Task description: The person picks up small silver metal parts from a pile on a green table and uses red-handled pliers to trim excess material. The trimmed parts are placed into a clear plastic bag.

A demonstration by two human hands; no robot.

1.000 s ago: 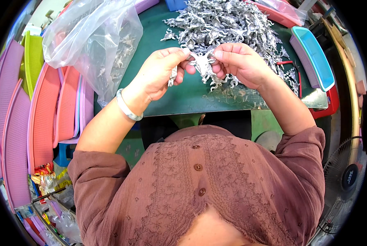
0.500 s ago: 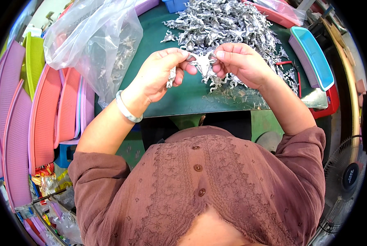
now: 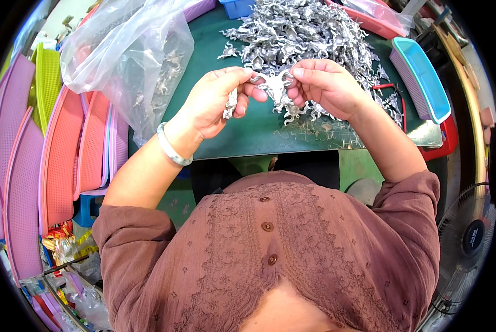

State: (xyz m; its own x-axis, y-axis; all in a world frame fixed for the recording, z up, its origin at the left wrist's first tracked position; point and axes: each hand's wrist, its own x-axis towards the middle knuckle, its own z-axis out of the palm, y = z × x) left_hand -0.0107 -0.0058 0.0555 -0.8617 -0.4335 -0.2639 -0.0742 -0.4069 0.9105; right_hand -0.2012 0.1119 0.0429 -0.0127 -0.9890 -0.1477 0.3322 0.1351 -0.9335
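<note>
A silver metal bull-skull ornament [image 3: 275, 87] with curved horns is held up between my two hands, above the near part of the green table [image 3: 234, 138]. My left hand [image 3: 217, 97] pinches its left horn between thumb and finger. A second silver casting [image 3: 231, 105] is tucked in the lower fingers of that hand. My right hand [image 3: 328, 87] grips the right horn tip in a pinch. Just beyond both hands rises a large pile of similar silver castings [image 3: 309, 33], partly hidden by my right hand.
A clear plastic bag [image 3: 132, 61] holding several castings lies at the left. Stacked pink baskets [image 3: 60, 160] stand beyond it. On the right are a blue-lined basket [image 3: 422, 77], a red-handled tool [image 3: 404, 110] and a fan [image 3: 472, 238]. Small metal scraps lie near the front edge.
Almost nothing differs. The ornament has tilted very slightly in my fingers, and both hands keep their hold in the same place.
</note>
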